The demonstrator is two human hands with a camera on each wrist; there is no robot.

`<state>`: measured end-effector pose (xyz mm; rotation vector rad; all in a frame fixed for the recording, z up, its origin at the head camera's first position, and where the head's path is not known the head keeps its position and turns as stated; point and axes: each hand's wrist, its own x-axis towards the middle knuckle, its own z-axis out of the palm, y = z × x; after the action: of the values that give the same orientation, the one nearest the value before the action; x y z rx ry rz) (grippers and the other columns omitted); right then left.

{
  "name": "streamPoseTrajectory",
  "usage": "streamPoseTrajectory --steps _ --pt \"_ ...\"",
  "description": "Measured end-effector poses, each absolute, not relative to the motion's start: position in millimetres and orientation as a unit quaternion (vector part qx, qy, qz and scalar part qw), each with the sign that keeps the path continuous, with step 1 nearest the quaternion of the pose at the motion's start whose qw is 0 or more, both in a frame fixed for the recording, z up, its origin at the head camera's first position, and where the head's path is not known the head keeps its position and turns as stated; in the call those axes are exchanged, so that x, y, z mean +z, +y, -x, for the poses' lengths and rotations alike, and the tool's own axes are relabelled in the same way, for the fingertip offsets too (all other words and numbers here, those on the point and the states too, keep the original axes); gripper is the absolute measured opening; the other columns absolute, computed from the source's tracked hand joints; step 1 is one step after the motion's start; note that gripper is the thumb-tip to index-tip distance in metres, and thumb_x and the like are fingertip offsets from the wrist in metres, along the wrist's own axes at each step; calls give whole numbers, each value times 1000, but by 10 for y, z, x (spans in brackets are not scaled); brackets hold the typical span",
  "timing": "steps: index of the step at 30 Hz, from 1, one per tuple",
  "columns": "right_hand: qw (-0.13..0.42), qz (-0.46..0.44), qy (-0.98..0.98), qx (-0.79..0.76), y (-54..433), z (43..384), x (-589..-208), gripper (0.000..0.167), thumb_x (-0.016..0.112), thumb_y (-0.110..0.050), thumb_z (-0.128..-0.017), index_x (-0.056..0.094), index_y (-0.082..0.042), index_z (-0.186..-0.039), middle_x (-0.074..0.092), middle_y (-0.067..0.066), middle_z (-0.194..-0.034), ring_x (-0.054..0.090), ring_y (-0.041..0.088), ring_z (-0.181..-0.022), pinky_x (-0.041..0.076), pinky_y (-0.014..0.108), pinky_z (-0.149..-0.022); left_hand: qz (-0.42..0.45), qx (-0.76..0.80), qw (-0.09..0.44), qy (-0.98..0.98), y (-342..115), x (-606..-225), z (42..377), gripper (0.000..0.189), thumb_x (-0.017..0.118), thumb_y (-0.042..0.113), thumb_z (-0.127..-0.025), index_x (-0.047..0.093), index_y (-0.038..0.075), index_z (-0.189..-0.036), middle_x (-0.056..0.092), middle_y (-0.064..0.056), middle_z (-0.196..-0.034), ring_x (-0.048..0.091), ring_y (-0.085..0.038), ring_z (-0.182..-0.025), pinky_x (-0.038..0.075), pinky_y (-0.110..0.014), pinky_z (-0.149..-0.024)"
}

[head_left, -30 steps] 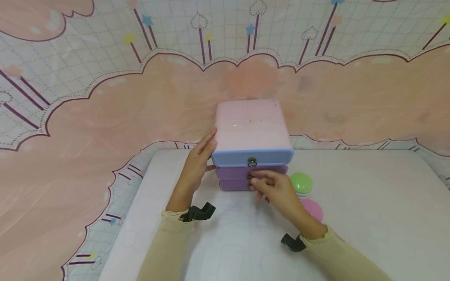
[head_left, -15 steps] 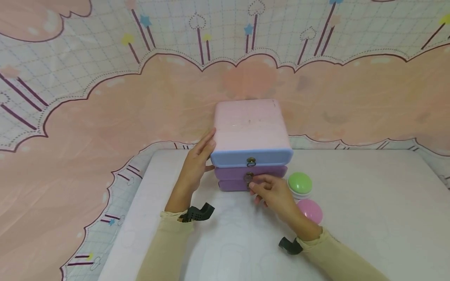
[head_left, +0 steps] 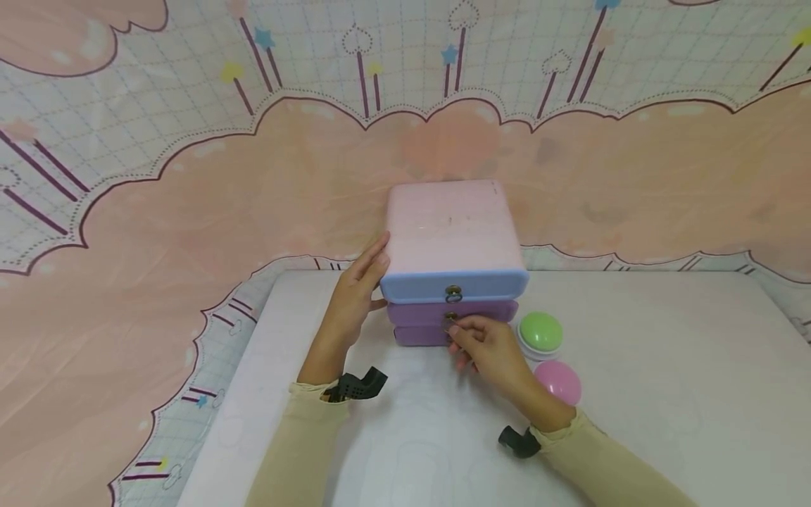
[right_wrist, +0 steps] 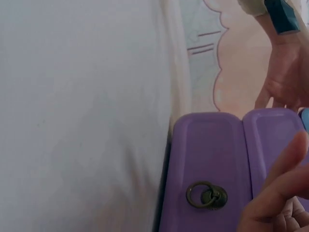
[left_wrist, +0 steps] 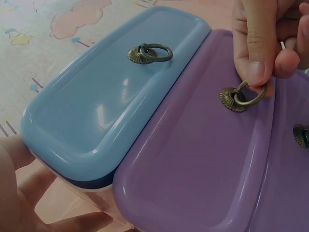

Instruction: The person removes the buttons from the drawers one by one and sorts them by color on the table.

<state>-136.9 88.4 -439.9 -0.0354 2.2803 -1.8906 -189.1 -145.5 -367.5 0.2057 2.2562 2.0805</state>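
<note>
A small drawer chest with a pink top (head_left: 453, 225) has a blue top drawer (head_left: 455, 286) and two purple drawers below. All three drawers appear pushed in. My left hand (head_left: 353, 296) rests against the chest's left side, its fingers spread along it in the left wrist view. With thumb and fingertip, my right hand (head_left: 497, 348) pinches the brass ring pull (left_wrist: 251, 101) of the middle purple drawer (left_wrist: 193, 130). Another ring pull (left_wrist: 149, 53) hangs on the blue drawer. The lowest drawer's ring pull (right_wrist: 200, 195) shows untouched in the right wrist view.
Right of the chest stand a green-topped round object (head_left: 541, 332) and a pink-topped one (head_left: 559, 382), the latter partly behind my right forearm. The chest sits near the back of the white table (head_left: 665, 366), before a patterned cloth backdrop (head_left: 304, 190).
My right hand has shifted slightly left and its fingertips have closed on the middle drawer's ring pull. The left hand and chest have stayed in place.
</note>
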Motion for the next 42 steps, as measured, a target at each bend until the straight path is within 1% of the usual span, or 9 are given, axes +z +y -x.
streamPoseTrajectory --steps 5,10,15,22,27,30,33,35,42 --pt "106 25 761 -639 928 1369 -4390 21 65 -17 -100 68 3 -106 72 10 -80 64 14 -54 48 26 -48 -67 674 32 735 -1446 -3669 1894 51 54 44 -105 44 38 -155 23 17 -168 42 -40 -146 48 -70 -97" --pt "105 46 772 -626 944 1316 -4390 22 65 -18 -100 70 3 -105 72 8 -79 64 15 -53 46 24 -46 -63 668 29 741 -1450 -3680 1893 50 53 47 -105 44 41 -154 25 19 -167 46 -39 -143 51 -67 -96" --pt "95 56 782 -613 959 1250 -4393 22 65 -17 -100 71 4 -105 72 7 -78 63 16 -52 46 24 -45 -66 668 31 741 -1451 -3701 1900 50 52 48 -105 43 42 -154 24 19 -168 47 -39 -143 51 -67 -95" --pt "98 61 790 -602 978 1156 -4377 21 66 -18 -100 71 2 -103 73 12 -79 62 17 -51 45 25 -45 -65 668 28 741 -1454 -3716 1905 49 53 48 -104 45 42 -153 22 13 -170 47 -37 -143 51 -66 -96" --pt "105 61 792 -599 993 1088 -4357 21 67 -18 -99 71 3 -103 73 15 -80 62 19 -50 45 24 -45 -66 670 32 738 -1462 -3696 1897 51 53 47 -105 44 40 -154 21 16 -170 44 -39 -145 50 -68 -96" --pt "105 63 795 -594 1026 1039 -4363 22 68 -19 -99 72 3 -102 73 14 -79 62 20 -49 45 25 -44 -67 672 37 736 -1446 -3698 1903 51 53 47 -105 44 41 -154 21 18 -169 42 -39 -147 50 -68 -96" --pt "109 68 798 -589 1051 984 -4360 24 69 -21 -98 72 3 -103 72 10 -78 62 19 -49 46 26 -44 -62 672 39 737 -1440 -3697 1910 49 54 48 -104 45 44 -152 23 22 -167 43 -37 -146 51 -66 -96" --pt "117 69 796 -589 1059 946 -4354 26 70 -23 -98 72 3 -103 73 9 -78 62 18 -49 47 26 -44 -61 672 38 737 -1445 -3693 1908 49 54 48 -104 45 45 -152 24 22 -167 43 -36 -146 52 -65 -96" --pt "137 61 787 -598 1073 833 -4343 29 71 -25 -97 72 2 -105 73 9 -80 62 18 -48 47 27 -43 -63 668 34 740 -1459 -3705 1900 49 53 47 -104 45 43 -153 22 15 -170 44 -39 -145 52 -66 -95"
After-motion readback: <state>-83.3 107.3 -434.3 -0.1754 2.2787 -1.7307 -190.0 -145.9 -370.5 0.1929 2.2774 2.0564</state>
